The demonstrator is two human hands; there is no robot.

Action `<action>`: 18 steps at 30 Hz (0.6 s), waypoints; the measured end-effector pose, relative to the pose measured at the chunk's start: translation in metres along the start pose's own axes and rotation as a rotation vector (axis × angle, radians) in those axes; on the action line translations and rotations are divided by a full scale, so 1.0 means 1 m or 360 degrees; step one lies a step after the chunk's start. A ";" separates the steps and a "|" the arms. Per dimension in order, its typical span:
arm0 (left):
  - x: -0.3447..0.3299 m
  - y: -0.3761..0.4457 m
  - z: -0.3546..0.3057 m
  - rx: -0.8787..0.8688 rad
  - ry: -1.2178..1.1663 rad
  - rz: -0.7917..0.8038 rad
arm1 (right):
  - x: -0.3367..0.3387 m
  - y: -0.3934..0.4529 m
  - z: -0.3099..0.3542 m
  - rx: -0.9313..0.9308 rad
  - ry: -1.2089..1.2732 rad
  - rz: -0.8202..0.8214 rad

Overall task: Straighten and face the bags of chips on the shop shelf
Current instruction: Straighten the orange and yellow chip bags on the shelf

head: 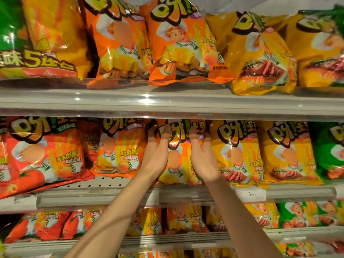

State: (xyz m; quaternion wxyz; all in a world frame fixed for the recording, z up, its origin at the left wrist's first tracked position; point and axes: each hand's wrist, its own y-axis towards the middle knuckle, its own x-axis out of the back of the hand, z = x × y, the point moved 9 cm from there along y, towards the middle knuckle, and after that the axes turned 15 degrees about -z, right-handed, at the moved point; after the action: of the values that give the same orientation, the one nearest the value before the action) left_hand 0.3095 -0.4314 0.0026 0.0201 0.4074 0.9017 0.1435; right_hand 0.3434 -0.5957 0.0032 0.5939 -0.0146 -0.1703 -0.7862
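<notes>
An orange chip bag (179, 146) stands upright in the middle of the middle shelf, front facing out. My left hand (157, 151) grips its left edge, fingers reaching behind the bag near the top and thumb on the front. On the bag's right edge my right hand (202, 155) grips the same way. Beside it stand another orange bag (119, 146) on the left and a yellow bag (236, 151) on the right. A red tomato bag (37, 157) at the far left leans forward, its lower corner hanging over the shelf edge.
The top shelf (167, 101) carries larger orange and yellow bags; one yellow bag (260, 58) is tilted over the lip. A green bag (329, 151) stands at the middle shelf's right end. A price tag (250, 194) sits on the rail. Lower shelves hold small bags.
</notes>
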 end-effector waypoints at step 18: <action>0.002 0.003 -0.003 -0.0086 -0.0009 -0.0078 | 0.004 -0.004 0.002 0.0043 -0.0106 -0.0104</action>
State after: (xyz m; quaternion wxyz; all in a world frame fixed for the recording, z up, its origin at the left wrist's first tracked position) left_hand 0.3098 -0.4289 0.0066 0.0372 0.3849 0.9071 0.1660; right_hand 0.3380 -0.5982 0.0050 0.5620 -0.0271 -0.2010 -0.8019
